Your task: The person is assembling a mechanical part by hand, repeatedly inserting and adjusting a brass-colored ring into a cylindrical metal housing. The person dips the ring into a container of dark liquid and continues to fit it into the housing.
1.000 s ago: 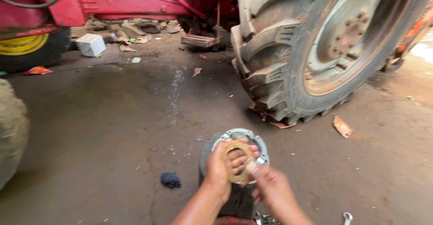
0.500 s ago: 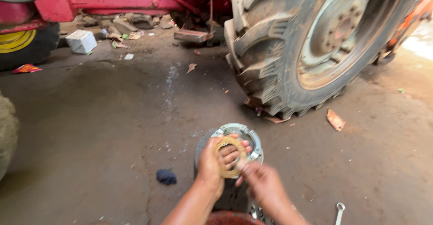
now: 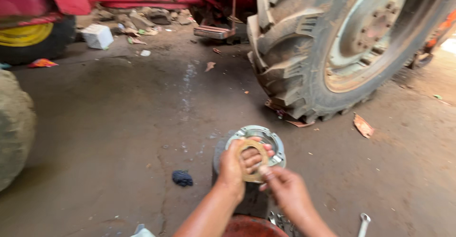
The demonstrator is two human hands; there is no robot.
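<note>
Right at the middle, the left hand (image 3: 232, 163) grips a flat tan ring gasket (image 3: 251, 160), fingers curled through its hole. The right hand (image 3: 285, 189) pinches the ring's near edge. Ring lies flat, directly over the round metal housing (image 3: 275, 139), which stands on the floor (image 3: 118, 137).

1. The left hand (image 3: 236, 163) slid slightly leftward with the tan ring gasket (image 3: 252, 160), holding it over the round metal housing (image 3: 257, 144).
2. The right hand (image 3: 284, 189) drew closer until its fingertips (image 3: 262, 171) touched the gasket's lower edge.
3. The camera view drifted, so the big tractor tyre (image 3: 304, 56) sat further left in frame.
</note>
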